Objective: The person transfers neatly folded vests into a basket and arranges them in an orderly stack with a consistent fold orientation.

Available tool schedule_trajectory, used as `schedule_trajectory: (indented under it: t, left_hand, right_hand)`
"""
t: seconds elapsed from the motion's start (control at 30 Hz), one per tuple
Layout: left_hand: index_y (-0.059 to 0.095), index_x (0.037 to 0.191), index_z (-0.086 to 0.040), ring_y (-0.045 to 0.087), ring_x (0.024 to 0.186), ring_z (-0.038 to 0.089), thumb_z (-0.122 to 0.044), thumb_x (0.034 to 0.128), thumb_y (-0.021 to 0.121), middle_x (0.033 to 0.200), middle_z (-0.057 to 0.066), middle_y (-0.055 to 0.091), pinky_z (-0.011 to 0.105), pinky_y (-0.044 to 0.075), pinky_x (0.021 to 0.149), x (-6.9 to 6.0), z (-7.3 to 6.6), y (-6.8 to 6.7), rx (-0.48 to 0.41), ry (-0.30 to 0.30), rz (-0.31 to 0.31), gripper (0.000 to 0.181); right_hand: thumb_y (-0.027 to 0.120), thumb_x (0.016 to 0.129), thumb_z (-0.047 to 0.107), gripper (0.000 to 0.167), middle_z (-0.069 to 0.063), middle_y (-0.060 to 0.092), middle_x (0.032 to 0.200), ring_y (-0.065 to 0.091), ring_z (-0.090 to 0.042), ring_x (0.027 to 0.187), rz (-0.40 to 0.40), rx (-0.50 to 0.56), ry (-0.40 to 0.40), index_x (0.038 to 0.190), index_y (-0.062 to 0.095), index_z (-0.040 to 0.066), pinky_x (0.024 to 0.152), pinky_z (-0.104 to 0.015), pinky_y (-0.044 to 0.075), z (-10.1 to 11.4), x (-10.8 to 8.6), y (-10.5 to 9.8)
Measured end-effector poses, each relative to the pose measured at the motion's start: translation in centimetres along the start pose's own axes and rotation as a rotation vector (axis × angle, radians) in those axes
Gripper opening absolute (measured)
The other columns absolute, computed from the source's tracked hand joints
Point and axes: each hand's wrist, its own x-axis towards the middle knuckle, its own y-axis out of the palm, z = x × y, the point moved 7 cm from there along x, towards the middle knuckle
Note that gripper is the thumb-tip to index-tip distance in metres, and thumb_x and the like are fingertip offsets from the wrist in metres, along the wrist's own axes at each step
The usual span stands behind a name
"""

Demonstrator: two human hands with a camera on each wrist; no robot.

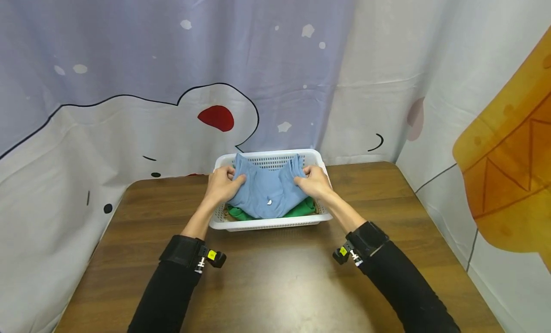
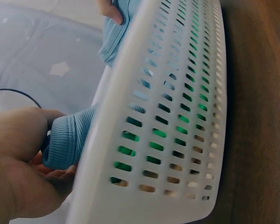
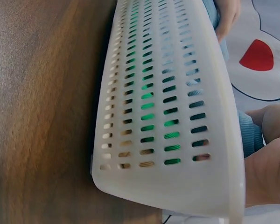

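A light blue knit garment (image 1: 269,189) with ribbed edges and a small white tag sags between both hands, inside the white perforated basket (image 1: 267,223). My left hand (image 1: 221,183) pinches its left end between thumb and fingers; in the left wrist view that hand (image 2: 23,163) grips a ribbed blue edge. At the other end, my right hand (image 1: 315,181) pinches the cloth near the basket's right rim. Beneath the blue garment lies green cloth (image 1: 303,207), mostly covered. The right wrist view shows the right hand (image 3: 270,163) partly behind the basket wall.
The basket stands on a brown wooden table (image 1: 275,275), near its back edge. A printed curtain (image 1: 129,141) hangs right behind the table and along the right side. Something brownish shows through the basket's lower slots, under the green cloth.
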Motion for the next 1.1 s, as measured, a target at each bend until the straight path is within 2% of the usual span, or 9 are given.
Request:
schedule_trajectory:
  t: [0.13,0.3,0.37,0.43,0.6,0.73,0.83,0.93,1.1]
  left_hand:
    - [0.071,0.115,0.002,0.068,0.095,0.026,-0.031,0.1075,0.072,0.103,0.017,0.075,0.032,0.051,0.08,-0.2,0.2,0.5,0.016,-0.016,0.013,0.033]
    - [0.068,0.111,0.001,0.066,0.093,0.026,-0.029,0.108,0.072,0.096,0.014,0.072,0.032,0.05,0.077,-0.2,0.5,0.8,0.068,-0.017,0.016,0.03]
    - [0.066,0.108,0.0,0.064,0.087,0.025,-0.027,0.1084,0.071,0.089,0.011,0.066,0.031,0.048,0.072,-0.2,0.5,1.0,0.112,-0.011,0.023,0.028]
    - [0.063,0.104,-0.001,0.061,0.08,0.024,-0.026,0.109,0.071,0.085,0.009,0.058,0.031,0.047,0.067,-0.3,0.4,1.3,0.157,-0.016,0.043,0.027]
    - [0.065,0.114,0.007,0.067,0.084,0.032,-0.025,0.1091,0.072,0.096,0.02,0.066,0.039,0.057,0.068,-0.7,0.1,1.6,0.286,-0.017,0.082,0.033]
    - [0.061,0.133,0.017,0.077,0.102,0.045,-0.021,0.1092,0.073,0.12,0.036,0.073,0.053,0.067,0.083,-1.2,-0.2,1.8,0.364,0.014,0.081,0.047]
    - [0.061,0.134,0.018,0.079,0.109,0.052,-0.019,0.1085,0.075,0.124,0.04,0.074,0.059,0.068,0.088,-1.6,-0.4,1.8,0.396,0.042,0.054,0.048]
    - [0.062,0.128,0.018,0.081,0.106,0.055,-0.016,0.1071,0.078,0.12,0.042,0.075,0.06,0.069,0.085,-1.9,-0.5,1.9,0.405,0.079,0.015,0.042]
    - [0.063,0.119,0.016,0.081,0.102,0.056,-0.012,0.1036,0.082,0.116,0.042,0.076,0.06,0.07,0.081,-2.2,-0.5,1.8,0.413,0.139,-0.051,0.037]
  right_hand:
    - [0.073,0.096,0.021,0.022,-0.014,0.073,0.127,0.066,-0.026,0.114,0.011,0.017,0.009,0.111,0.073,0.004,0.092,-0.038,0.056,-1.0,1.1,1.0]
    - [0.077,0.095,0.025,0.023,-0.012,0.07,0.152,0.065,-0.03,0.139,0.009,-0.029,0.037,0.11,0.074,0.008,0.107,-0.045,0.058,-2.1,2.4,1.6]
    - [0.078,0.096,0.025,0.022,-0.012,0.072,0.147,0.066,-0.029,0.135,0.008,-0.052,0.038,0.109,0.073,0.008,0.106,-0.045,0.058,-2.1,2.4,1.6]
    - [0.079,0.096,0.025,0.018,-0.008,0.074,0.122,0.068,-0.026,0.116,0.01,-0.07,0.034,0.101,0.07,0.01,0.096,-0.041,0.058,-1.9,2.1,1.6]
    - [0.077,0.097,0.02,0.038,0.002,0.039,0.076,0.046,-0.019,0.077,0.02,-0.152,-0.018,0.077,0.045,0.016,0.071,-0.033,0.042,-0.4,0.7,1.6]
    - [0.075,0.098,0.018,0.037,0.0,0.041,0.075,0.044,-0.017,0.072,0.033,-0.274,-0.056,0.077,0.045,0.016,0.066,-0.03,0.039,0.1,0.2,1.6]
    - [0.074,0.098,0.017,0.016,-0.013,0.07,0.099,0.054,-0.021,0.076,0.043,-0.363,-0.094,0.092,0.062,0.007,0.067,-0.031,0.044,0.4,-0.2,1.6]
    - [0.072,0.097,0.014,0.018,-0.023,0.076,0.115,0.06,-0.025,0.078,0.042,-0.423,-0.112,0.104,0.069,-0.002,0.066,-0.034,0.049,0.5,-0.5,1.6]
    - [0.07,0.094,0.008,0.008,-0.014,0.064,0.088,0.063,-0.028,0.077,0.026,-0.471,-0.117,0.091,0.063,0.004,0.063,-0.035,0.051,0.6,-0.6,1.7]
